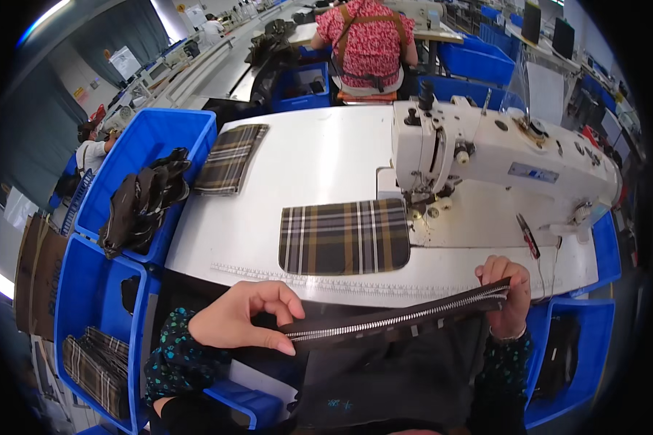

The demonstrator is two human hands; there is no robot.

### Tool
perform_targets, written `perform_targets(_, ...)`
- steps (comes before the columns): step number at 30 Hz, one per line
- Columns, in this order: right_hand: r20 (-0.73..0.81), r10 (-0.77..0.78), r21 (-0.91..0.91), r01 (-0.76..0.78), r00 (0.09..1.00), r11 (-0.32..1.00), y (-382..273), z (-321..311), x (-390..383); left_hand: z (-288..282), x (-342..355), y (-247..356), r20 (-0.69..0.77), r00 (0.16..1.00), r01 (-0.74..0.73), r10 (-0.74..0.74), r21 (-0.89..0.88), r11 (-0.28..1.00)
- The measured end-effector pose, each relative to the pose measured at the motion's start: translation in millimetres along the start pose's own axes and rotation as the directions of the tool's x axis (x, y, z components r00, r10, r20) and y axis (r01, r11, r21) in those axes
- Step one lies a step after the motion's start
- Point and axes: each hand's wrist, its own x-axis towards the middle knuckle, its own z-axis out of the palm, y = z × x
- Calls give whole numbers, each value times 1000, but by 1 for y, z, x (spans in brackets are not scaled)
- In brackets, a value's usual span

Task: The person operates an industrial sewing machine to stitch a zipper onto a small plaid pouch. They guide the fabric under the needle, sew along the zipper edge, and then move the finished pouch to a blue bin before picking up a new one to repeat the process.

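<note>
A dark zipper with silver metal teeth stretches between my hands in front of the table's near edge. My right hand is closed on its right end, higher than the left end. At the other end, my left hand has thumb and forefinger around the zipper's tip, the fingers curled. Dark fabric spreads below the zipper over my lap. Just beyond my hands a plaid fabric panel lies flat, its right side beside the needle area of a white sewing machine.
Red-handled thread snips lie on the machine bed. More folded plaid fabric sits at the table's far left. A printed ruler strip follows the near edge. Blue bins with fabric flank the table; a person sits beyond.
</note>
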Motion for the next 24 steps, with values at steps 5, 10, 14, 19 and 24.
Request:
perform_targets(5, 242, 54, -591, 103, 969, 800, -16, 14, 3, 3, -10, 32, -210, 853, -84, 477, 848, 524)
perform_targets(10, 743, -60, -635, 730, 667, 252, 11, 38, 41, 1, -12, 45, -183, 797, 157, 576, 983, 95)
perform_targets(14, 856, -41, -517, 855, 515, -50, 67, 9, 72, -10, 39, 27, -210, 882, 196, 422, 978, 77)
perform_targets(19, 850, -29, -527, 850, 527, -4, 109, -6, 85, -21, 145, -2, -90, 798, -8, 595, 987, 159)
perform_targets(24, 842, 27, -539, 842, 538, 12, 104, -2, 63, 1, 237, -18, -82, 803, -32, 590, 983, 180)
